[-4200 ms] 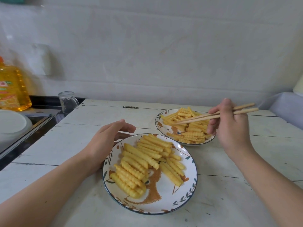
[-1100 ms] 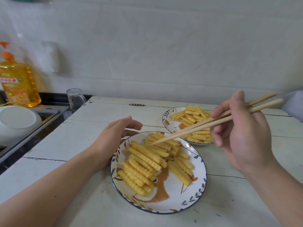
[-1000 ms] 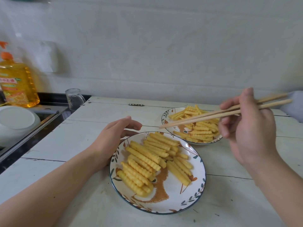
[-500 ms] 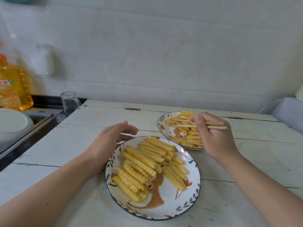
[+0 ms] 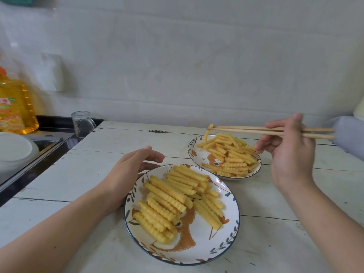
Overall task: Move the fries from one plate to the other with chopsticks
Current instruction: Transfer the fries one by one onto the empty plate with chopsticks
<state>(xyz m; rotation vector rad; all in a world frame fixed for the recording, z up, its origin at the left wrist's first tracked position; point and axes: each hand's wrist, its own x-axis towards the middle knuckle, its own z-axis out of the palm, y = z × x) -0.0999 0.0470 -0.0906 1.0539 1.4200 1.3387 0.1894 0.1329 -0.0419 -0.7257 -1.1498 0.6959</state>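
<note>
From my seat, the oil bottle (image 5: 16, 103) ran off the left edge, its label too blurred to read. The white bowl (image 5: 14, 147) was cut there too. My left hand (image 5: 126, 174) hid part of the near plate's (image 5: 197, 255) rim. My right hand (image 5: 289, 154) covered the chopsticks' (image 5: 246, 130) middle, and both forearms left the frame below.

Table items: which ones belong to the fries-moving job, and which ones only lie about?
In the job:
wooden chopsticks in right hand
pinched yellow crinkle fry
far patterned plate
near patterned plate
left hand

Lying about:
clear glass cup
yellow oil bottle
white bowl
</note>
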